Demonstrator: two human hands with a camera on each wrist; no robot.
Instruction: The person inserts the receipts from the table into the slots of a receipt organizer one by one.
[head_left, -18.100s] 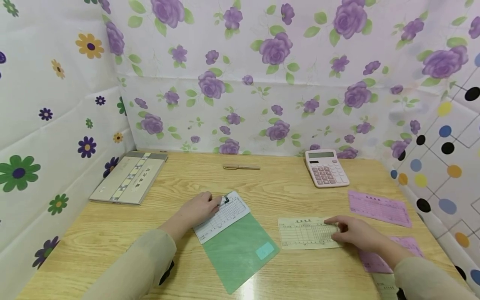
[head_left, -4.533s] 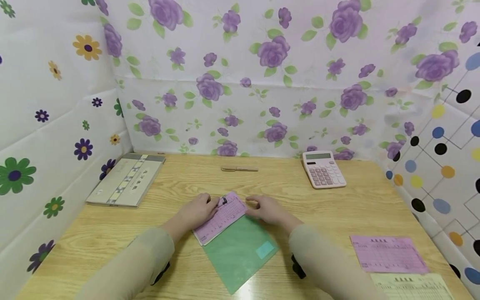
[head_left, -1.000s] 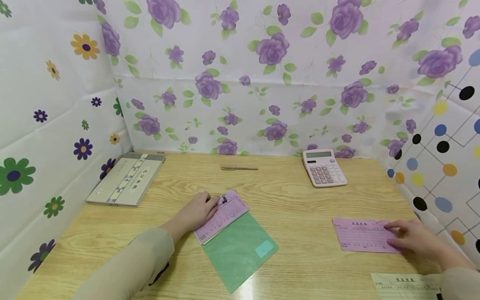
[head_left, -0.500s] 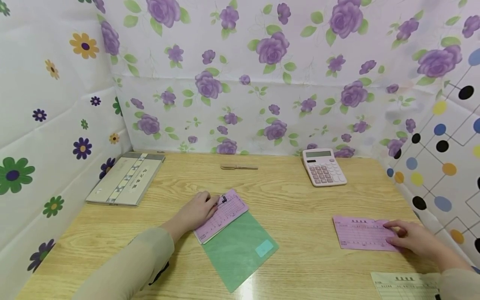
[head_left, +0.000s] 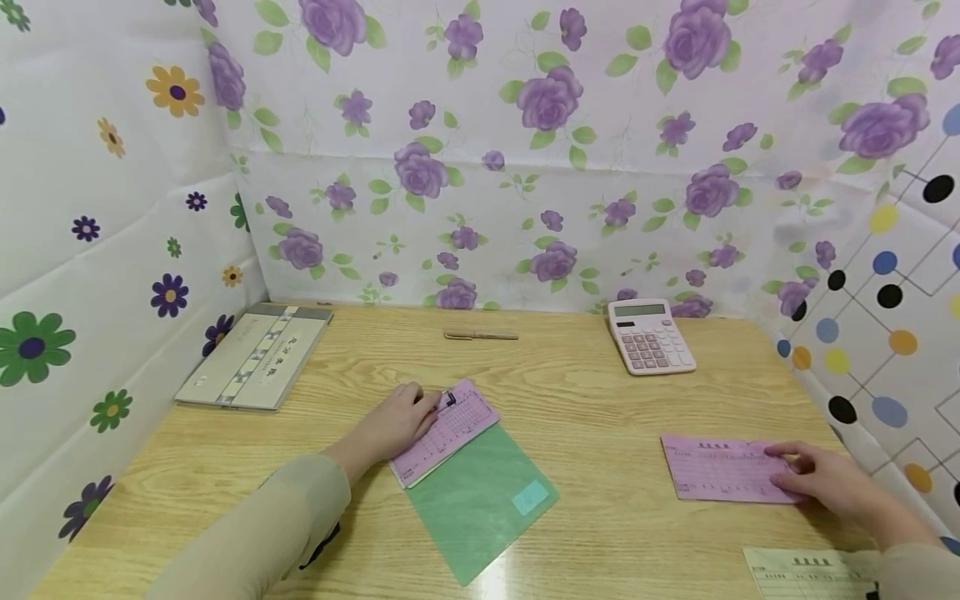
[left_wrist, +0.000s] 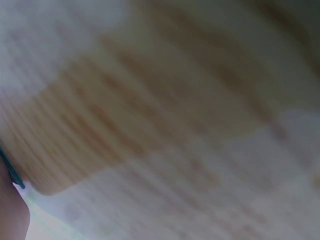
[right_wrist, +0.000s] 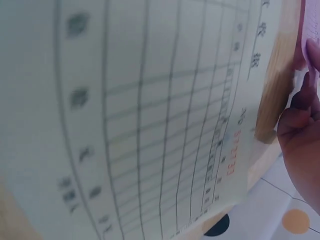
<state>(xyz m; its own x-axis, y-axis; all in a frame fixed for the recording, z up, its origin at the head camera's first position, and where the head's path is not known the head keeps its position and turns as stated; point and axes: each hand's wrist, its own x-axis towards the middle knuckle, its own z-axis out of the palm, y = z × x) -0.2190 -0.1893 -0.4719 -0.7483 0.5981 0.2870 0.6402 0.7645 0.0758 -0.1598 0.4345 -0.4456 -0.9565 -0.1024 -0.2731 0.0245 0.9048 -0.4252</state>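
Observation:
My left hand (head_left: 396, 421) rests on a pink form (head_left: 448, 429), its fingertips at the black clip (head_left: 450, 398) at the form's top. That form lies with paler paper under its edge on a green sheet (head_left: 480, 508) bearing a light blue label (head_left: 530, 498). Over at the right, my right hand (head_left: 828, 479) pinches the right end of another pink form (head_left: 723, 469) between thumb and fingers. A pale yellow form (head_left: 802, 573) lies below it, partly under the right sleeve; in the right wrist view a pale form (right_wrist: 165, 120) fills much of the picture.
A calculator (head_left: 651, 337) stands at the back right of the wooden table (head_left: 600, 550). A tan pen (head_left: 481, 336) lies at the back middle, and a grey-banded ledger (head_left: 257, 357) at the back left. Patterned cloth surrounds the table on three sides.
Earlier, my right hand was beside the clipped form; it now pinches the pink form at the right, which lies farther up and left than before. Over the last second, both hands have barely moved.

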